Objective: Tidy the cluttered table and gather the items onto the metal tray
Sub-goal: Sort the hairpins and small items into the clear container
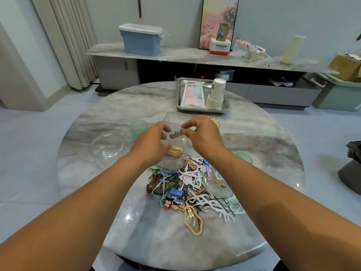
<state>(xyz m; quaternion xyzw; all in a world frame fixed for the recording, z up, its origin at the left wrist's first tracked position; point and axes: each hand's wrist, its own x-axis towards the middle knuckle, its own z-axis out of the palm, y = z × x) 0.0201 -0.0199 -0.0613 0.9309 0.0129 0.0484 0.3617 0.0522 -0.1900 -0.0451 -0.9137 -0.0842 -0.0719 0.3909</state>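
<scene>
— Two hands at the middle of the frame: what are they doing?
— Left hand (154,141) and right hand (201,133) meet over a clear ribbed organiser box (176,118). The right pinches a small dark clip (181,131) between thumb and fingertip; the left has its fingers curled at the other end of that clip, though I cannot tell how firmly it grips.
— And the surface?
— Round grey marble table (82,159). A heap of hair clips, bobby pins and white floss picks (191,184) lies just below the box, lower centre. Left of centre sit a clear glass bowl (106,146) and a pale green cup (138,126).
— The metal tray?
— Metal tray (226,106) sits at the table's far edge, upper centre, holding a pink-and-white packet (192,92) and a stack of paper cups (215,93).
— The room?
— Pale tiled floor, beige curtain upper left, a long low cabinet (175,55) across the top with a blue bin (141,41) and a framed picture (218,20)
</scene>
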